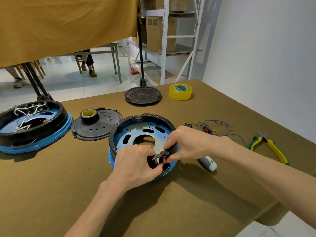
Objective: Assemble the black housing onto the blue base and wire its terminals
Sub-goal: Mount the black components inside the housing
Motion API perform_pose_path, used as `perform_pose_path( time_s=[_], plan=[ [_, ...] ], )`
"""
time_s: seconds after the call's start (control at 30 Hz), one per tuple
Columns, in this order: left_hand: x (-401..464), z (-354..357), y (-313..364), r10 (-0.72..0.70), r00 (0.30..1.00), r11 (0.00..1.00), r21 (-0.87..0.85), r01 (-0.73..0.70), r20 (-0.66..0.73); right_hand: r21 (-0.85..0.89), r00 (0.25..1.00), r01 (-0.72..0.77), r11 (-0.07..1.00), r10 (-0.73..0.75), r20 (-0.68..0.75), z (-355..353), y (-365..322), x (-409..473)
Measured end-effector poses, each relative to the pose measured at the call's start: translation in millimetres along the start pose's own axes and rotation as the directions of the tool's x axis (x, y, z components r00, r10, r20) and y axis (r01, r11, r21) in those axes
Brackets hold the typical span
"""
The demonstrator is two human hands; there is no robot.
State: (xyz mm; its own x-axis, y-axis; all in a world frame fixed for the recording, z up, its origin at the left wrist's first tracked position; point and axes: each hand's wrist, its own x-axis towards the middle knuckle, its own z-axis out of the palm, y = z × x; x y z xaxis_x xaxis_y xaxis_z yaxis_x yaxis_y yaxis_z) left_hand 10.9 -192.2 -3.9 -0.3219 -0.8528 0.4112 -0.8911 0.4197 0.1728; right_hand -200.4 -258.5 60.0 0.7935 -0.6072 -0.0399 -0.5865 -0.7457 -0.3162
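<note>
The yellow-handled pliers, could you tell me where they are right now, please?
In the head view, the pliers lie on the table's right side, just right of the loose wires and beyond the right forearm.

An olive cloth covers the table (213, 199). Behind it hangs a mustard curtain (68, 23) above a pale tiled floor (71, 84). A white metal shelving rack (164, 40) (cardboard boxes (161, 34) on its shelves) stands against the plain white wall (266, 53).
</note>
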Motion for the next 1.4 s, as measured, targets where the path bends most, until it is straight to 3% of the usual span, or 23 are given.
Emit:
perform_pose_path(
  time_s=[0.23, 0.73, 1.03, 1.2, 1.4],
  plan=[
    [-1.5, -2.8, 1.1, 0.021, 1.0, 1.0, 0.001, -0.021, -0.015, -0.099, 0.999, 0.048, 0.994, -0.05, -0.019, 6.6, -0.5, -3.3],
    [-2.8, 0.7, -0.1, 0.033, 0.998, 0.999, -0.009, -0.033, -0.044, -0.001, 1.0, 0.013, 1.0, -0.013, 0.021, -0.1, -5.2, 4.7],
    [-1.6, -0.1, -3.2, 0.033, 0.999, 0.999, -0.002, -0.033, -0.04, -0.046, 0.995, 0.1, 0.994, -0.1, -0.01, 5.2, -0.4, 3.2],
    [-1.5, -0.4, -1.8, 0.029, 0.999, 0.999, 0.016, -0.029, -0.038, -0.115, 0.997, 0.052, 0.992, -0.058, -0.051, 17.9, 1.2, -2.6],
    [-0.7, 1.4, -3.1, 0.029, 0.999, 1.0, 0.011, -0.028, -0.038, -0.033, 0.995, 0.013, 0.999, -0.016, -0.096, 21.4, 4.2, -5.1]
  ],
)
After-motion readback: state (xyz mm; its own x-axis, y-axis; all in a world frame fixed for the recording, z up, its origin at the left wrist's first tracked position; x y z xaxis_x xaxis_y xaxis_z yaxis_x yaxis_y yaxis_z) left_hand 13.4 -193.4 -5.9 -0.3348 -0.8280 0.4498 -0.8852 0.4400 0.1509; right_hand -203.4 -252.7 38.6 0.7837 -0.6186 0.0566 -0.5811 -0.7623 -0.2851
